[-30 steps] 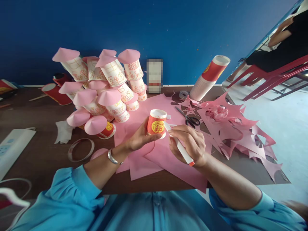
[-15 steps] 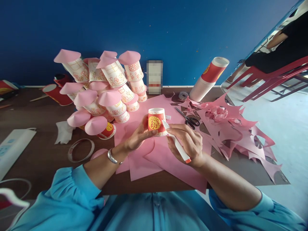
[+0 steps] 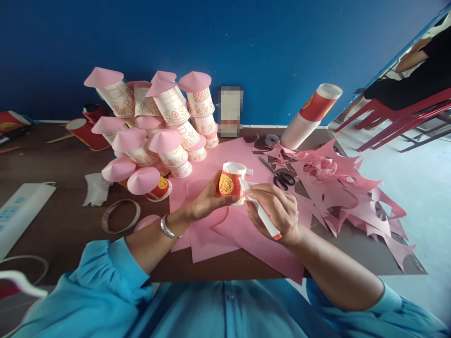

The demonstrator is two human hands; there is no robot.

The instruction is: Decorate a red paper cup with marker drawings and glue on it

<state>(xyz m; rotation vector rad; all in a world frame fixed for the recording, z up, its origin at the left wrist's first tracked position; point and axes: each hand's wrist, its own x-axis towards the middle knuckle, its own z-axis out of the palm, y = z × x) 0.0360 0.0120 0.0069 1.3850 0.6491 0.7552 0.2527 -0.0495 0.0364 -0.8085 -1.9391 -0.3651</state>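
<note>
My left hand is closed around a red and white paper cup with a yellow printed emblem, held above sheets of pink paper. In my right hand is a white marker with an orange-red end, its tapered tip at the right side of the cup. Whether the tip touches the cup I cannot tell. Just behind the cup a small white cap-like piece shows. At the left stand several stacked paper cups with red-orange drawings and pink paper cones on top.
Black-handled scissors lie right of the cup, near pink paper scraps. A tall stack of cups and a tape roll stand behind. Another tape ring lies left. A person sits on a red chair at far right.
The cup has turned slightly in my left hand, its emblem shifting left, and it tips a little so more of its inside shows. The whole view has shifted slightly.
</note>
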